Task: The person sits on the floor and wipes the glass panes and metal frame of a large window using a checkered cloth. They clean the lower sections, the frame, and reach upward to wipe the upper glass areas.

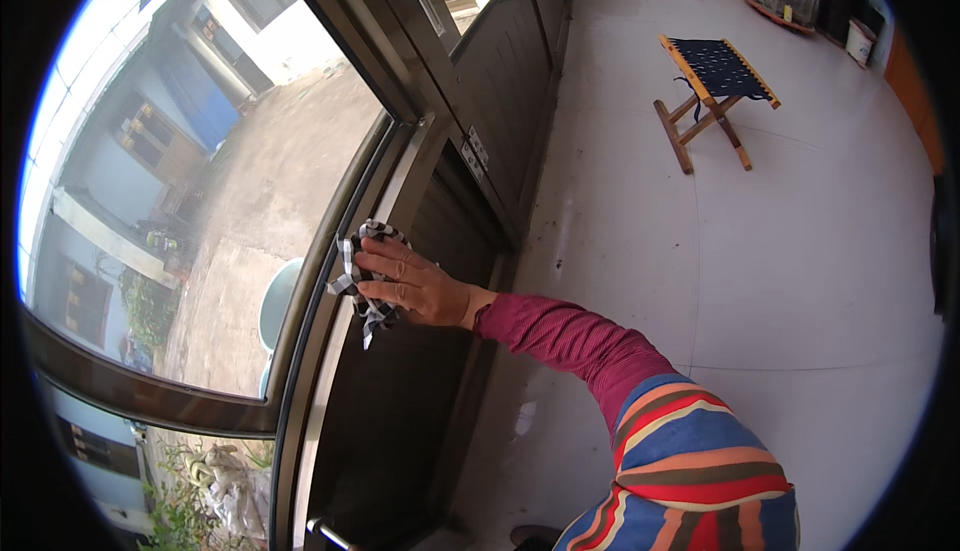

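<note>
My right hand presses a black-and-white checked cloth against the metal frame of a glazed door or window. Its fingers are spread over the bunched fabric, and the thumb is hidden. Loose cloth corners stick out to the left and hang below the fingers. Beside the cloth is the large glass pane. A dark panel lies under the wrist. My left hand is out of view.
A folding stool with a dark woven seat stands on the pale tiled floor. A hinge joins the dark panels. A metal handle juts out at the bottom. Through the glass show a yard and a pale round basin.
</note>
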### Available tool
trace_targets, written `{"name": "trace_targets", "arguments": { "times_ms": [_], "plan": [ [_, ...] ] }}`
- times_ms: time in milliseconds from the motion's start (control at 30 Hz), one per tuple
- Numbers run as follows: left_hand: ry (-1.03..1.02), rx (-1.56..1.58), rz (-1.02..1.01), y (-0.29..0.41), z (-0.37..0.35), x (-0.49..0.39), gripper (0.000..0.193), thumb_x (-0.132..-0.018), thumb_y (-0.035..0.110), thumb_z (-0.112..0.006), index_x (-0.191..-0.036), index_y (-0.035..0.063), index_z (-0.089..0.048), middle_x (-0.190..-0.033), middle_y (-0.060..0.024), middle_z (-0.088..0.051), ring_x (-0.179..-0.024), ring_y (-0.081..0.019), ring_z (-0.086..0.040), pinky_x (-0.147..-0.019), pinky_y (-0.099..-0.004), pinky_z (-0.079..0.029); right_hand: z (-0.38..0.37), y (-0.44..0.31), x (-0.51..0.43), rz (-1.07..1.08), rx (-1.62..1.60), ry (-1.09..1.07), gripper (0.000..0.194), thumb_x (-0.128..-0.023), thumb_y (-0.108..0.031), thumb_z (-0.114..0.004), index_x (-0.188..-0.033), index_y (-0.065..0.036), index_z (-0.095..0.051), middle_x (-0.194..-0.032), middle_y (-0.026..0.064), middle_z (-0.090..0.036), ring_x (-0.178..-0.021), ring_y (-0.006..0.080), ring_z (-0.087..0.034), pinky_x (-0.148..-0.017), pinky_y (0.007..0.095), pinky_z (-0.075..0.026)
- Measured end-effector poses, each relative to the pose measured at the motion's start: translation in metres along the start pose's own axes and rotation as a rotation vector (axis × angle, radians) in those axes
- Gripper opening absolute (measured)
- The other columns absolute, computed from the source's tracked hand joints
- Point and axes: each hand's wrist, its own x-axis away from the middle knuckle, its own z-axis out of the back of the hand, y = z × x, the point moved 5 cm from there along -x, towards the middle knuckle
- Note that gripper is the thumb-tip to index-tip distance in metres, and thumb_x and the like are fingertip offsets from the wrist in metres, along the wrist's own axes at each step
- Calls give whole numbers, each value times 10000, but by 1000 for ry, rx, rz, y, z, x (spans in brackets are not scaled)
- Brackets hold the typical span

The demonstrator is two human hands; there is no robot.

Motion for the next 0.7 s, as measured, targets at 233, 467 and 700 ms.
{"name": "trace_targets", "arguments": {
  "times_ms": [233,467,700],
  "plan": [
    [-913,-111,-51,-72,-62,-32,444,-936,163,-530,-1363,41,-510,-1449,-219,-442,-1404,-450,-289,-1132,-626,-188,38,77,17,-675,92,705,586,-854,111,-564,-1409,-16,-429,-1490,189,-392,-1409,319,-348,-1127,370,-318],
    [-970,-97,-91,-84,-68,-4,534,-982,368,-423,-1368,5,-486,-1443,-239,-440,-1403,-504,-239,-1139,-639,-99,26,98,28,-575,49,692,596,-808,152,-536,-1374,-30,-492,-1484,201,-392,-1352,349,-422,-1085,380,-368],
    [-927,-98,-137,-96,-59,12,542,-993,362,-394,-1391,1,-467,-1427,-277,-441,-1377,-542,-267,-1103,-685,-93,12,126,134,-612,308,547,662,-685,229,-536,-1283,-52,-568,-1364,166,-514,-1248,353,-507,-1034,393,-422]
  ]
}}
